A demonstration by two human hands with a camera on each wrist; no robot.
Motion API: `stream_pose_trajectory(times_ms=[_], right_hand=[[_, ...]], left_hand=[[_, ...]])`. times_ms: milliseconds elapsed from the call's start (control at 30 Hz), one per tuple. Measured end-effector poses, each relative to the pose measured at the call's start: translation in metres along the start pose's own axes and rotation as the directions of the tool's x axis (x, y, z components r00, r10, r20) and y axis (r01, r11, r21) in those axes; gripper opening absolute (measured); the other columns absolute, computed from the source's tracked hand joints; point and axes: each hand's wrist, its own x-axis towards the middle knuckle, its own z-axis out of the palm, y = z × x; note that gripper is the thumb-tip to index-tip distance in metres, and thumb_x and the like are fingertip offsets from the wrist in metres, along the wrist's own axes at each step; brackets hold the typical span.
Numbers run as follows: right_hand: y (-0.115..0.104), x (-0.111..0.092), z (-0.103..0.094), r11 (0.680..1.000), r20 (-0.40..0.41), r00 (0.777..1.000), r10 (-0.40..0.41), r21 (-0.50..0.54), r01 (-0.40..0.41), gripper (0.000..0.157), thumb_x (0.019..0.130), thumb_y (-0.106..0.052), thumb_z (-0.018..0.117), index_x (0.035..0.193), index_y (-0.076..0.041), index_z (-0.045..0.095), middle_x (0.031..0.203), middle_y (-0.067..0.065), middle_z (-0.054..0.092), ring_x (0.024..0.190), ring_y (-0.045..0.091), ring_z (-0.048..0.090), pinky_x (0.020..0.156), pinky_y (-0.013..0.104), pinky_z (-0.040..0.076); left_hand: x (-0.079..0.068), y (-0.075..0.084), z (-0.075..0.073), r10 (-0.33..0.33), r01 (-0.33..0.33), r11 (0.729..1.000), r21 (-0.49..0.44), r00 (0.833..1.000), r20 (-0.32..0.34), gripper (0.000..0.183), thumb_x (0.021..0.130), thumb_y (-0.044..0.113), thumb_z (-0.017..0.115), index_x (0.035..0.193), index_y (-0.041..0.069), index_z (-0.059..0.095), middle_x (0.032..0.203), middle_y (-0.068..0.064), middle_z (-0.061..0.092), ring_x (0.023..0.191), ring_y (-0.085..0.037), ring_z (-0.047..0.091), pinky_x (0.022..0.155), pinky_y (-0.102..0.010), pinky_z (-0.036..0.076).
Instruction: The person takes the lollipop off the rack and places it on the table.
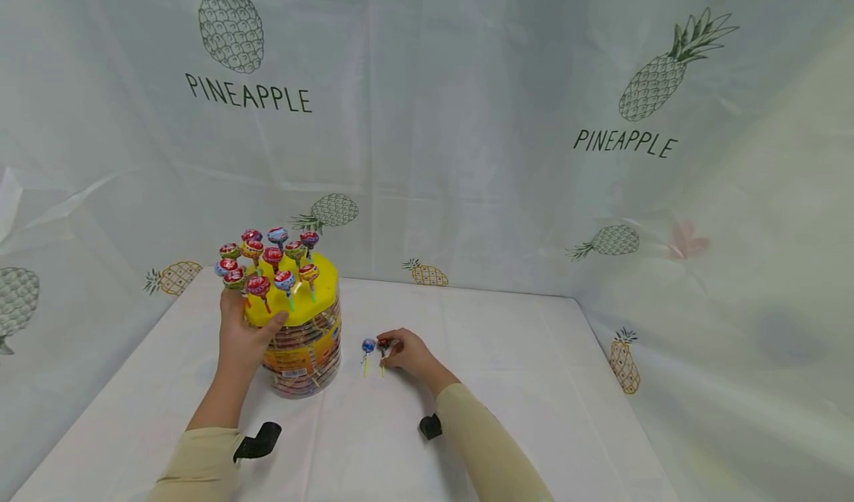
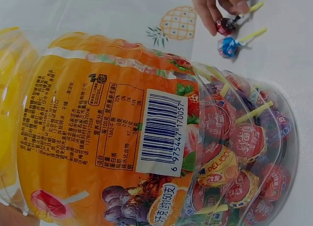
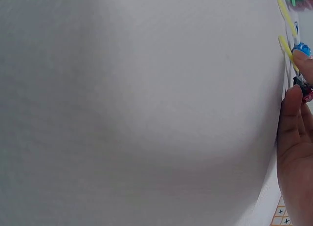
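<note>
A clear plastic jar of lollipops with a yellow lid stands upright on the left of the table. Several wrapped lollipops stick up from the lid. My left hand grips the jar at its lid, thumb along the front edge and fingers round the left side. To the right of the jar, my right hand pinches a dark red lollipop by its wrapped head, close over the table. Beside it lies a blue lollipop, its yellow stick pointing toward me.
A white cloth covers the table, and a pineapple-print sheet hangs behind it. Black camera mounts show by both wrists. The jar's orange label fills much of the left wrist view.
</note>
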Motion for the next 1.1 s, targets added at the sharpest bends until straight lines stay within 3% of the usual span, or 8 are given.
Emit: stream_pose_trajectory(times_ms=[300,667,1100], right_hand=[[-0.0009,0.0,0.0,0.999,0.0,1.0,-0.004,-0.044,0.004,0.047,0.076,-0.003,0.083,0.12,-0.012,0.069,0.104,-0.003,0.055,0.073,0.01,0.054,0.066,0.024,0.049],[-0.0015,0.0015,-0.0013,0.998,0.021,1.0,0.017,-0.067,-0.016,0.049,0.076,-0.006,0.083,0.122,-0.014,0.069,0.105,-0.003,0.054,0.072,0.01,0.054,0.065,0.023,0.048],[-0.0041,0.0016,-0.003,0.998,0.037,0.999,0.03,-0.054,-0.028,0.049,0.077,-0.004,0.082,0.122,-0.014,0.068,0.103,-0.002,0.054,0.072,0.011,0.055,0.062,0.024,0.048]], left_hand=[[-0.0005,-0.0011,0.0005,0.013,-0.013,1.0,0.012,1.0,-0.012,0.088,0.09,0.031,0.07,0.156,0.031,0.012,0.153,-0.008,0.016,0.138,-0.03,0.027,0.11,-0.055,0.032],[-0.0006,-0.0007,0.0004,0.004,-0.004,1.0,0.004,1.0,-0.016,0.088,0.09,0.031,0.07,0.156,0.034,0.011,0.152,-0.007,0.017,0.138,-0.029,0.028,0.111,-0.052,0.033],[-0.0045,0.0013,0.0034,0.029,-0.029,0.999,0.014,0.999,-0.041,0.088,0.088,0.033,0.072,0.156,0.025,0.016,0.153,-0.008,0.016,0.138,-0.03,0.026,0.111,-0.055,0.03]])
